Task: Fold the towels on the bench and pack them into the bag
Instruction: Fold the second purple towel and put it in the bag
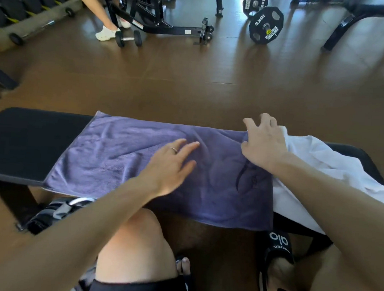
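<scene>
A purple towel [123,155] lies spread flat across the black bench [29,141], its near edge hanging over the front. My left hand [171,166] rests flat on the towel's middle with fingers straight. My right hand [262,142] sits at the towel's far right corner, fingers spread, its thumb at the towel's edge. A white towel [323,167] lies crumpled on the bench to the right, partly under my right arm. A dark bag with a grey handle [60,212] sits on the floor under the bench's left part, half hidden by my left arm.
My knee [137,238] and sandalled feet [278,263] are close to the bench front. Beyond the bench is brown floor, then a dumbbell [128,38], a machine frame [170,28], a 10 kg barbell [265,24], a dumbbell rack at far left, and another person's leg [104,20].
</scene>
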Available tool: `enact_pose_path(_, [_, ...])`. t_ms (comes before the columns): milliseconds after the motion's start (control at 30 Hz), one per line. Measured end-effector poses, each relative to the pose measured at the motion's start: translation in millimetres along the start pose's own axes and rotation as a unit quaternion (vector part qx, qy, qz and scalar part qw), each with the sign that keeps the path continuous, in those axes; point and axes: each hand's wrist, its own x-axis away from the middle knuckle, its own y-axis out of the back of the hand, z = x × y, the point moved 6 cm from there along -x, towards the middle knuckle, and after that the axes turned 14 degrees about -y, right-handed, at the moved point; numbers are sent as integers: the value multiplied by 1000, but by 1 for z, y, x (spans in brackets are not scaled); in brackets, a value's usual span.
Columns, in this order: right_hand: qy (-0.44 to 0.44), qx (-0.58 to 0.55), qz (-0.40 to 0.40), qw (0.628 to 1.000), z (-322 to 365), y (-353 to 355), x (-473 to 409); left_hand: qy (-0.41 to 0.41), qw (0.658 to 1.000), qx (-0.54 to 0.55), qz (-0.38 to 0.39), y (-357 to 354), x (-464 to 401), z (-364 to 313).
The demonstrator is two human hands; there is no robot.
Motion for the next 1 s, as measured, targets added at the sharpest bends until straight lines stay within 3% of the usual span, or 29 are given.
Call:
enact_pose_path(100, [108, -24, 6, 994, 41, -10, 18, 166, 982, -52, 77, 0, 21, 68])
enact_pose_path(267, [232, -35, 99, 967, 111, -43, 42, 258, 959, -87, 82, 20, 56, 136])
enact_pose_path(600, [272, -51, 100, 956, 269, -68, 13, 256, 958, -105, 80, 36, 55, 216])
enact_pose_path(1000, [312, -43, 111, 943, 390, -91, 11, 312, 943, -100, 61, 50, 111, 321])
